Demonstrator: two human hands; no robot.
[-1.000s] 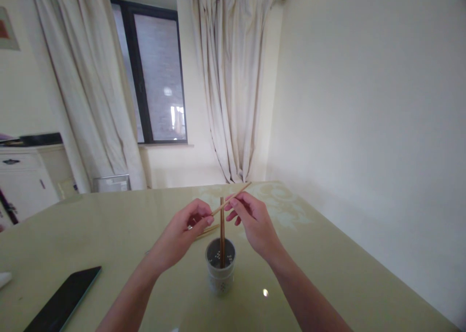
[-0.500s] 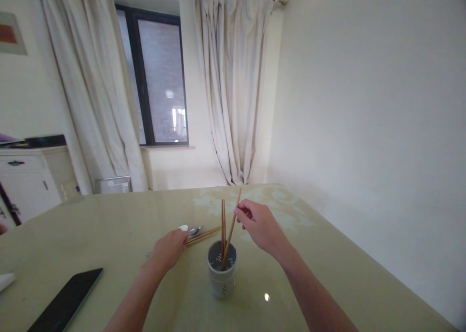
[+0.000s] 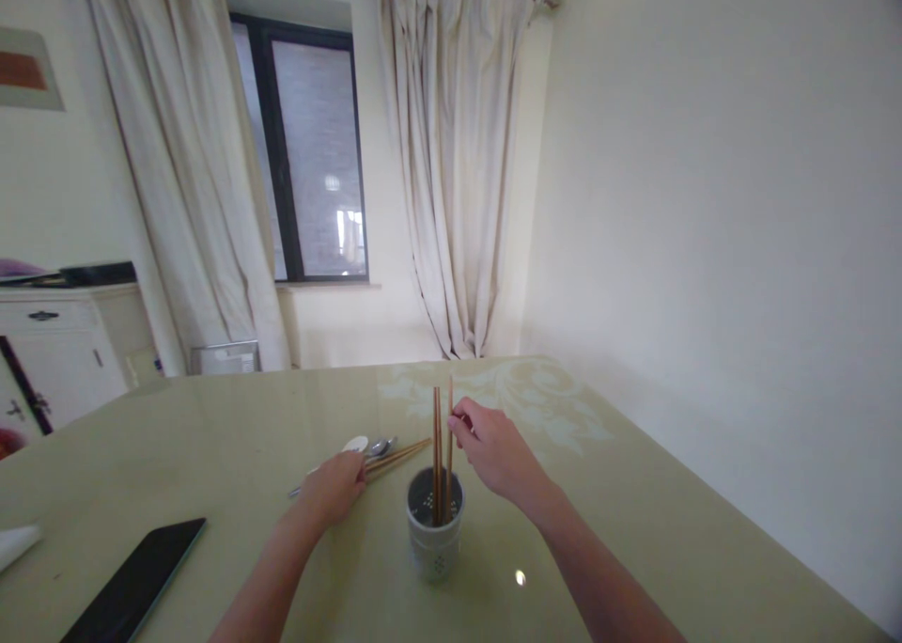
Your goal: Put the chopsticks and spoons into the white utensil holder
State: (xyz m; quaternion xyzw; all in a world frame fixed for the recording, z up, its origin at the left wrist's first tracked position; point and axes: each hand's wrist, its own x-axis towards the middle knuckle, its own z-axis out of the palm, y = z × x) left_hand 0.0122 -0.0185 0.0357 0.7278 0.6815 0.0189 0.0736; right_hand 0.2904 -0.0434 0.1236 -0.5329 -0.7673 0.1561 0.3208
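A grey-white utensil cup [image 3: 435, 551] with small holes stands on the table. Two brown chopsticks [image 3: 437, 436] lean upright inside it. My right hand [image 3: 486, 441] pinches the upper part of a lighter chopstick [image 3: 449, 474], whose lower end is down in the cup. Left of the cup, my left hand [image 3: 336, 485] is closed around the near ends of more wooden chopsticks [image 3: 401, 452], which point right towards the cup. Its fingertips are partly hidden. Just beyond that hand lie metal spoons [image 3: 381, 447] and a white spoon [image 3: 356, 444].
A dark tablet or phone [image 3: 137, 582] lies on the greenish table [image 3: 232, 455] at the near left. A white object [image 3: 18, 541] sits at the far left edge. Beyond the table are curtains, a window [image 3: 320, 154] and a white cabinet [image 3: 60, 352].
The chopstick in my right hand has gone from tilted to nearly upright, and that hand has shifted slightly left and down. My left hand has moved a little lower, showing more of the white spoon.
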